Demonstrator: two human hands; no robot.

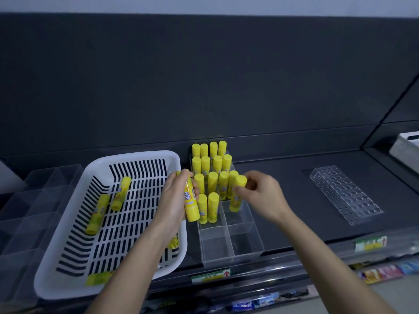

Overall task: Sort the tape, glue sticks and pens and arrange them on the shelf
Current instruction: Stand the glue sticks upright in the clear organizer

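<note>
My left hand (174,200) grips a yellow glue stick (191,207) upright over the right rim of the white slotted basket (68,257). My right hand (263,196) holds another yellow glue stick (237,198) by its cap, standing it in a cell of the clear divided organiser (238,243). Several yellow glue sticks (212,159) stand upright in the organiser's back rows. A few loose glue sticks (98,213) lie in the basket. The front cells of the organiser hold nothing.
A clear perforated pen holder (345,193) lies on the dark shelf to the right. Clear empty bins (29,200) stand at the left behind the basket. A white box (405,146) sits at the far right. Shelf labels (210,276) and packaged goods show below the front edge.
</note>
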